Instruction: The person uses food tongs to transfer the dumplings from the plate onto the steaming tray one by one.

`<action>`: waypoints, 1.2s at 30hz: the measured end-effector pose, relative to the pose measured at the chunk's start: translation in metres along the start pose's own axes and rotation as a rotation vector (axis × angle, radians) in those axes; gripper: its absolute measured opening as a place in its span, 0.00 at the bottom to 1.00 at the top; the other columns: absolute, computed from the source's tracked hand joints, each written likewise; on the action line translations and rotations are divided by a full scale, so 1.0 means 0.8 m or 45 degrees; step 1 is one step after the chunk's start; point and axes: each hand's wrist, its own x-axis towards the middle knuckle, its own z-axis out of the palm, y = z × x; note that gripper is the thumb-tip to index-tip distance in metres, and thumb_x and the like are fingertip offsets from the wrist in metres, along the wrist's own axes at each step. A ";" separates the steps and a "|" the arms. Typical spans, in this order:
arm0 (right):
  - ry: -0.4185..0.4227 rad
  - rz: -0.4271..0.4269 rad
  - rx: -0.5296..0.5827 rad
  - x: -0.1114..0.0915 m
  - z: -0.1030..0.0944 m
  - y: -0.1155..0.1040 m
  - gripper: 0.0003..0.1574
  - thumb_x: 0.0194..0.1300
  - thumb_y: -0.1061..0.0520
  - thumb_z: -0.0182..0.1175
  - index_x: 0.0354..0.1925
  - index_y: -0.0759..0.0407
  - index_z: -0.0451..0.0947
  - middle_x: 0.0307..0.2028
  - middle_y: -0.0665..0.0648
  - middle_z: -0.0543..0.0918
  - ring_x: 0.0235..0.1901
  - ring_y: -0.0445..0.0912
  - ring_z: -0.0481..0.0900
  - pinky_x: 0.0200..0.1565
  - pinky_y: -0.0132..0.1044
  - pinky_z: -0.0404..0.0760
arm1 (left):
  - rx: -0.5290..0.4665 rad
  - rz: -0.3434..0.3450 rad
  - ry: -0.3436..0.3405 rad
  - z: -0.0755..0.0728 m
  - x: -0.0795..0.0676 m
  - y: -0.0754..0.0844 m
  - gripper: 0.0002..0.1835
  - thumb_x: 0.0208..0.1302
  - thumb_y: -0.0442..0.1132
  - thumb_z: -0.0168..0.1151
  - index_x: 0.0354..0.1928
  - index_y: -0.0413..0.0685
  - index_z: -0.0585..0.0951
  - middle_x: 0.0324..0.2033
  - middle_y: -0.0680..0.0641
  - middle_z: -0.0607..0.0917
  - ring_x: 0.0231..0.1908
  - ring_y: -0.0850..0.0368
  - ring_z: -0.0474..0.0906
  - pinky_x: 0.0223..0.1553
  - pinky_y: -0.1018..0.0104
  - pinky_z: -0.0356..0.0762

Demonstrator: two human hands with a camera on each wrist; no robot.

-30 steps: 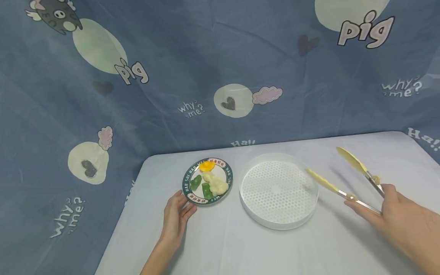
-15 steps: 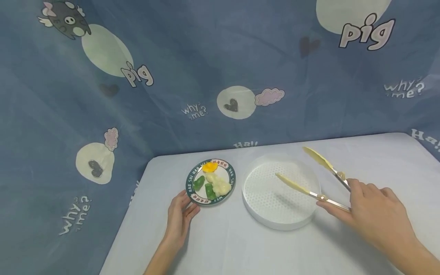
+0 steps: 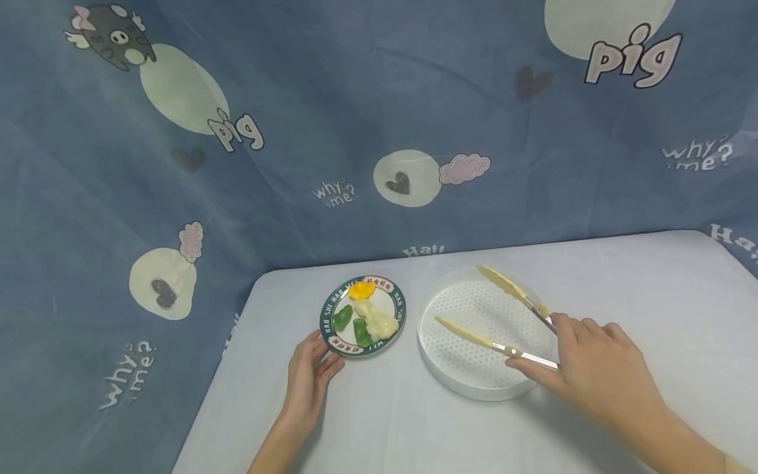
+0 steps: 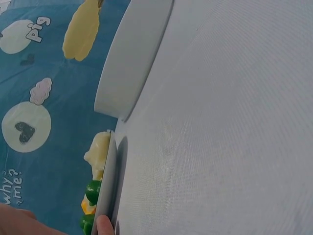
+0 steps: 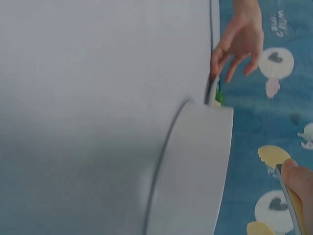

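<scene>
My left hand (image 3: pixel 304 378) touches the near-left rim of a small plate (image 3: pixel 327 322) with its fingers extended and loosely spread. On the plate lie a yellow-orange piece (image 3: pixel 362 290), two green pieces (image 3: pixel 343 318) and a cream-coloured, lumpy piece (image 3: pixel 381 324), all resembling play food. In the left wrist view a finger (image 4: pixel 103 225) lies against the plate's edge. My right hand (image 3: pixel 604 368) grips metal tongs (image 3: pixel 464 331) with yellow tips. The tongs' arms are spread with nothing between them, over a round white tray (image 3: pixel 468 390) with a perforated bottom.
A white-covered table (image 3: pixel 414 434) carries the plate at left and the tray right of it. Behind and to the left hangs a blue cloth (image 3: pixel 284 131) printed with pigs, hearts and words.
My right hand has carried the spread tongs leftward, from right of the white tray to over it. The left hand stays at the plate's rim.
</scene>
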 end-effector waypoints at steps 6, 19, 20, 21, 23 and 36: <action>-0.006 -0.065 0.027 0.008 0.008 -0.025 0.57 0.54 0.12 0.64 0.45 0.64 0.80 0.33 0.57 0.88 0.37 0.55 0.86 0.43 0.55 0.82 | 0.003 0.001 0.014 0.000 -0.001 0.000 0.38 0.83 0.50 0.42 0.86 0.44 0.49 0.77 0.35 0.64 0.70 0.45 0.74 0.68 0.71 0.86; 0.042 -0.229 0.025 0.023 0.024 -0.072 0.58 0.62 0.09 0.52 0.44 0.63 0.79 0.31 0.54 0.84 0.38 0.54 0.83 0.43 0.49 0.81 | 0.014 -0.012 0.040 0.002 -0.004 0.001 0.37 0.82 0.50 0.42 0.86 0.44 0.51 0.76 0.35 0.65 0.65 0.50 0.77 0.65 0.73 0.88; 0.033 -0.233 0.031 0.024 0.025 -0.076 0.57 0.62 0.10 0.53 0.44 0.62 0.78 0.31 0.54 0.84 0.38 0.54 0.83 0.43 0.49 0.80 | 0.015 -0.008 0.038 0.002 -0.004 0.001 0.37 0.82 0.50 0.42 0.86 0.44 0.51 0.76 0.35 0.65 0.65 0.50 0.77 0.65 0.72 0.88; 0.025 -0.239 0.033 0.025 0.026 -0.079 0.56 0.62 0.10 0.54 0.44 0.62 0.78 0.30 0.54 0.84 0.38 0.54 0.83 0.43 0.49 0.81 | 0.018 -0.004 0.036 0.002 -0.004 0.001 0.37 0.82 0.50 0.42 0.86 0.44 0.51 0.76 0.35 0.65 0.66 0.49 0.77 0.66 0.72 0.88; -0.005 -0.237 0.040 0.026 0.029 -0.084 0.55 0.61 0.11 0.56 0.45 0.62 0.79 0.31 0.53 0.84 0.39 0.53 0.83 0.44 0.49 0.81 | 0.024 0.003 0.034 0.003 -0.004 0.000 0.37 0.82 0.50 0.42 0.85 0.44 0.51 0.76 0.35 0.65 0.67 0.48 0.76 0.66 0.72 0.88; 0.004 -0.354 -0.044 0.042 0.052 -0.117 0.48 0.62 0.15 0.60 0.41 0.58 0.79 0.26 0.52 0.82 0.34 0.50 0.77 0.41 0.45 0.80 | 0.008 0.023 0.064 0.004 -0.004 -0.004 0.36 0.82 0.49 0.43 0.85 0.43 0.54 0.75 0.34 0.67 0.65 0.49 0.77 0.63 0.73 0.89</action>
